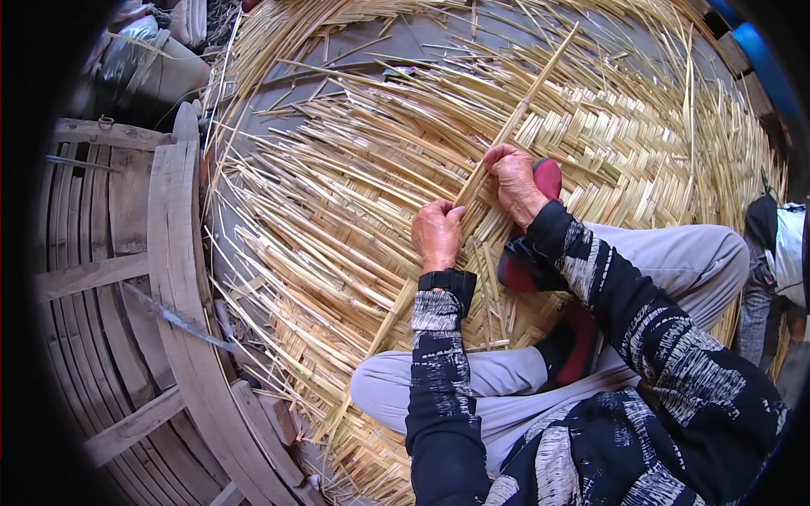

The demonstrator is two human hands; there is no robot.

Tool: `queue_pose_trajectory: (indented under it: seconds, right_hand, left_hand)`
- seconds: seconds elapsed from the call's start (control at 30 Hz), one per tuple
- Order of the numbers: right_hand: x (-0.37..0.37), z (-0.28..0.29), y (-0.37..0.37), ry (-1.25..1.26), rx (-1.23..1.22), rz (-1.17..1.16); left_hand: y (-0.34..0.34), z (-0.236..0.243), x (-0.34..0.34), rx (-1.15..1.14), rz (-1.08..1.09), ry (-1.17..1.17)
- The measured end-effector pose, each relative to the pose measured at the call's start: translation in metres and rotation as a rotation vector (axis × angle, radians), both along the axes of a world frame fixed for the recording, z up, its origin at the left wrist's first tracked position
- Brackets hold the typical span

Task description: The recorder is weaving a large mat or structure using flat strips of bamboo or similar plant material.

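Across the ground, beneath the seated person's grey-trousered legs (675, 253), lies a broad herringbone mat of straw-coloured split reeds (624, 139), its loose reed ends (312, 194) fanning out to the left. One long, flat, straw-coloured reed strip (525, 105) runs diagonally over the mat, held at two points. The right hand (512, 181) is closed on it, pinching between thumb and fingers; the left hand (437, 236) grips it nearer the body, fingertips partly hidden. The spaced holds appear intended to keep the strip aligned across the other reeds. Body weight presumably steadies the woven portion. A weathered, slatted wooden frame (173, 219) stands at left, beside the mat.
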State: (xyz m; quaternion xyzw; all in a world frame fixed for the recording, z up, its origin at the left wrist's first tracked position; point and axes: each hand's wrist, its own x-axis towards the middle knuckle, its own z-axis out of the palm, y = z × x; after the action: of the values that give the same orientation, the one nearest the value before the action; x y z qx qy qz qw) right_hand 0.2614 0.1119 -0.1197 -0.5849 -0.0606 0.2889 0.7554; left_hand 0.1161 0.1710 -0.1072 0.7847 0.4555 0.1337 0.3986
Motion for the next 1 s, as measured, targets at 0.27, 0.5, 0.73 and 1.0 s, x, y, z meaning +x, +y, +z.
queue_pose_trajectory:
  seconds: [0.27, 0.5, 0.73, 1.0]
  right_hand:
    - [0.004, 0.006, 0.000, -0.005, -0.063, 0.013]
    - [0.015, 0.016, 0.006, 0.011, -0.101, 0.157]
    - [0.016, 0.023, 0.017, -0.259, -0.152, 0.271]
    - [0.013, 0.027, 0.017, -0.746, -0.591, 0.488]
  left_hand:
    - [-0.004, 0.005, 0.001, -0.104, 0.058, 0.018]
    - [-0.009, 0.003, -0.001, -0.086, 0.068, -0.058]
    - [-0.014, -0.001, -0.005, 0.044, 0.121, -0.118]
    - [-0.019, 0.004, -0.007, -0.114, 0.292, -0.297]
